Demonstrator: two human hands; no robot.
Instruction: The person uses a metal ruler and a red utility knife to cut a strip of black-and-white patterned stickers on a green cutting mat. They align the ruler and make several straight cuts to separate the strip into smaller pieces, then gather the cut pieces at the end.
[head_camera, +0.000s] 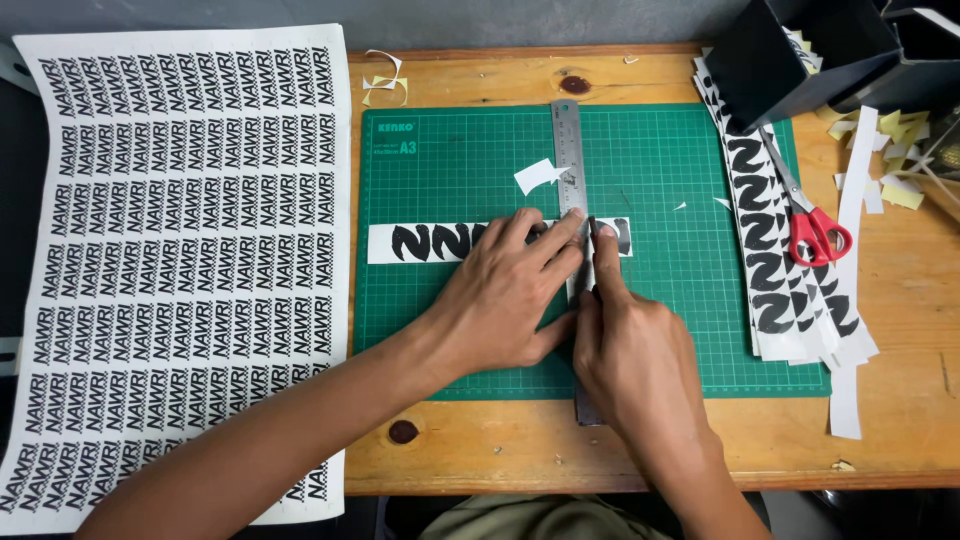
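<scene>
Under both hands lies a green gridded cutting mat (680, 330) on the wooden surface (500, 440), and across it runs a long white paper strip printed with black wavy shapes (420, 243). The left hand (505, 295) is spread flat, fingers fanned, pressing a steel ruler (569, 150) down over the strip so neither can slide. The right hand (630, 350) is curled tight against the ruler's edge, its fingertips pinching something slim at the strip; I judge it a cutting blade, but the tool itself is hidden. The ruler crosses the strip squarely, giving a straight guide. Just beyond the left fingertips sits a small white paper offcut (538, 175). Well to the right of the right hand rests a stack of similar printed strips (775, 270) with red-handled scissors (812, 225) on top, and past those a black open box (800, 50). Far to the left of the left hand, a large white sheet of repeated black printed labels (180, 260) hangs over the surface's edge.
</scene>
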